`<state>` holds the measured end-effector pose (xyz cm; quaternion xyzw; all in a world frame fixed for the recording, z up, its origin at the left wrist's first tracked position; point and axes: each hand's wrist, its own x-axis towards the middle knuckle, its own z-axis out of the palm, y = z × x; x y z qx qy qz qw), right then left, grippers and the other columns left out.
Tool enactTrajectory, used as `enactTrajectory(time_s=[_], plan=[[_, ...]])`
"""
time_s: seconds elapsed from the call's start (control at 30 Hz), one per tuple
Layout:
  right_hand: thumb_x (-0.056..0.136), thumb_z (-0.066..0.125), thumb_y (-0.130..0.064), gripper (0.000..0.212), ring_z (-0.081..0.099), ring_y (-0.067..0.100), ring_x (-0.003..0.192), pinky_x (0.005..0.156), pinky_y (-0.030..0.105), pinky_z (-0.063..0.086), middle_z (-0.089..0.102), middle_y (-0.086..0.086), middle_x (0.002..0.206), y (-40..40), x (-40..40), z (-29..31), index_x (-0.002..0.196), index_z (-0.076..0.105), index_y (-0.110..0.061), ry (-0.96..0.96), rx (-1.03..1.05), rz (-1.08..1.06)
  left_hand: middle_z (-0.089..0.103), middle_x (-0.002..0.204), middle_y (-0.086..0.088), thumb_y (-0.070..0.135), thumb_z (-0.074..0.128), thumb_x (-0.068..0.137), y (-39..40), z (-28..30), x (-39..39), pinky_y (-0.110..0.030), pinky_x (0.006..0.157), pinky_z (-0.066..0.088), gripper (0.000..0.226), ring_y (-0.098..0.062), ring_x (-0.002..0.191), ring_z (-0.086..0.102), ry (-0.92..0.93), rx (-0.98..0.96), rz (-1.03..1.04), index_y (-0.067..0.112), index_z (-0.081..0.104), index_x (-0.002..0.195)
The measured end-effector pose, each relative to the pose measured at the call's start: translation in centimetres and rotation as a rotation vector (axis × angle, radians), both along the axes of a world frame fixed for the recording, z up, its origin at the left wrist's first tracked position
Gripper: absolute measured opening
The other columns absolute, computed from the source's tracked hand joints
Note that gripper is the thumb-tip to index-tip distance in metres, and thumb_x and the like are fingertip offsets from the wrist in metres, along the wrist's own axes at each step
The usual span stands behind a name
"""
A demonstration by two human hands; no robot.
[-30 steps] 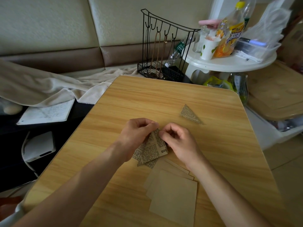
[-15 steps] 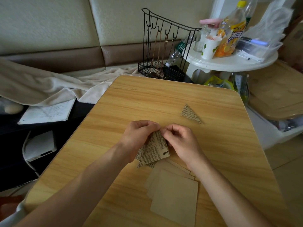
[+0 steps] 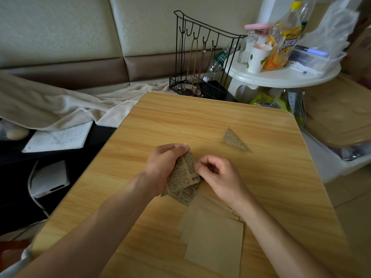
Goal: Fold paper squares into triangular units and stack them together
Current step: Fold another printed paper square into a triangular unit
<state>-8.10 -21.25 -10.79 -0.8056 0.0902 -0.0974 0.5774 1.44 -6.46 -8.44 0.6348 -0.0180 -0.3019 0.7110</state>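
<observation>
A newsprint-patterned paper (image 3: 183, 176), partly folded to a point, lies in the middle of the wooden table (image 3: 200, 121). My left hand (image 3: 162, 167) pinches its upper tip and covers its left side. My right hand (image 3: 218, 177) pinches the paper's right edge with curled fingers. One finished newsprint triangle (image 3: 234, 139) lies flat on the table to the upper right, apart from both hands. A fanned pile of plain brown paper squares (image 3: 212, 235) sits just below the hands, partly under my right wrist.
Behind the table stands a black wire rack (image 3: 200, 57) with hooks. A round white side table (image 3: 285, 74) at the back right carries a cup, a drink bottle and a plastic box. Left of the table lie a beige blanket (image 3: 60, 105) and a notebook (image 3: 58, 137).
Both hands have worked the newsprint paper: its top now comes to a sharper point under my left fingertips, and my right hand has slid down its right edge. The finished triangle has not moved.
</observation>
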Motion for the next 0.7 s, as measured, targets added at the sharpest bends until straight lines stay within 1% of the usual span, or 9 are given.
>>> enactTrajectory(time_s=[0.07, 0.1, 0.13, 0.23, 0.33, 0.4, 0.47, 0.57, 0.7], plan=[[0.099, 0.067, -0.024, 0.015, 0.057, 0.014, 0.069, 0.066, 0.043, 0.05, 0.069, 0.01, 0.08, 0.0, 0.0, 0.0, 0.085, 0.073, -0.02, -0.001, -0.025, 0.004, 0.064, 0.069, -0.001, 0.021, 0.071, 0.095, 0.1, 0.1, 0.1, -0.027, 0.058, 0.053, 0.015, -0.016, 0.064, 0.064, -0.005, -0.011, 0.002, 0.009, 0.068, 0.086], [0.099, 0.067, -0.024, 0.015, 0.057, 0.015, 0.069, 0.067, 0.044, 0.05, 0.069, 0.011, 0.08, 0.0, 0.0, 0.0, 0.086, 0.073, -0.021, -0.002, -0.033, 0.003, 0.064, 0.07, -0.001, 0.021, 0.071, 0.095, 0.1, 0.1, 0.1, -0.027, 0.06, 0.054, 0.014, -0.016, 0.065, 0.064, -0.007, -0.014, 0.003, 0.009, 0.069, 0.088], [0.099, 0.067, -0.025, 0.015, 0.056, 0.015, 0.068, 0.066, 0.044, 0.049, 0.068, 0.01, 0.078, 0.0, 0.0, 0.0, 0.086, 0.073, -0.021, -0.001, -0.031, 0.0, 0.065, 0.071, -0.002, 0.021, 0.071, 0.095, 0.0, 0.0, 0.1, -0.028, 0.061, 0.054, 0.013, -0.016, 0.066, 0.064, -0.006, -0.013, 0.009, 0.009, 0.069, 0.089], [0.099, 0.068, -0.024, 0.014, 0.054, 0.01, 0.067, 0.063, 0.036, 0.045, 0.066, -0.002, 0.073, 0.0, -0.1, 0.0, 0.087, 0.074, -0.021, 0.004, 0.007, 0.009, 0.066, 0.073, -0.004, 0.02, 0.072, 0.094, 0.1, 0.0, 0.3, -0.032, 0.067, 0.055, 0.012, -0.02, 0.07, 0.065, 0.01, -0.013, 0.051, 0.008, 0.07, 0.093], [0.098, 0.068, -0.025, 0.013, 0.055, 0.011, 0.068, 0.064, 0.036, 0.047, 0.07, 0.006, 0.08, 0.0, 0.0, 0.0, 0.087, 0.074, -0.021, 0.013, -0.039, 0.012, 0.066, 0.071, -0.002, 0.019, 0.071, 0.095, 0.4, 0.2, 0.9, -0.031, 0.066, 0.055, 0.011, -0.017, 0.068, 0.065, 0.001, -0.028, 0.073, 0.009, 0.071, 0.092], [0.099, 0.067, -0.025, 0.013, 0.055, 0.011, 0.068, 0.063, 0.035, 0.047, 0.07, 0.009, 0.081, -0.1, -0.1, 0.0, 0.088, 0.074, -0.022, 0.007, -0.05, 0.013, 0.066, 0.071, -0.001, 0.019, 0.07, 0.096, 0.5, 0.3, 0.9, -0.029, 0.065, 0.055, 0.011, -0.015, 0.066, 0.065, -0.012, -0.029, 0.065, 0.009, 0.072, 0.091], [0.099, 0.067, -0.025, 0.014, 0.055, 0.011, 0.068, 0.062, 0.032, 0.046, 0.069, 0.004, 0.077, -0.2, -0.2, 0.0, 0.087, 0.073, -0.022, 0.0, -0.037, 0.03, 0.066, 0.07, -0.001, 0.019, 0.07, 0.095, 0.5, 0.3, 0.9, -0.029, 0.062, 0.056, 0.01, -0.015, 0.064, 0.066, 0.001, -0.035, 0.07, 0.01, 0.072, 0.091], [0.099, 0.067, -0.024, 0.016, 0.05, 0.003, 0.062, 0.057, 0.02, 0.04, 0.06, -0.011, 0.068, -0.2, -0.3, -0.2, 0.083, 0.072, -0.023, 0.003, -0.056, 0.048, 0.065, 0.068, -0.002, 0.02, 0.071, 0.095, 0.6, 0.5, 1.1, -0.029, 0.06, 0.056, 0.011, -0.016, 0.062, 0.066, 0.019, -0.044, 0.091, 0.011, 0.072, 0.088], [0.097, 0.065, -0.03, 0.017, 0.048, 0.006, 0.061, 0.057, 0.025, 0.039, 0.057, -0.009, 0.067, -0.3, -0.1, -0.4, 0.081, 0.069, -0.025, 0.006, -0.066, 0.055, 0.066, 0.067, 0.002, 0.024, 0.071, 0.096, 0.6, 0.4, 0.9, -0.031, 0.065, 0.056, 0.015, -0.014, 0.063, 0.064, -0.052, 0.005, 0.093, 0.013, 0.071, 0.086]])
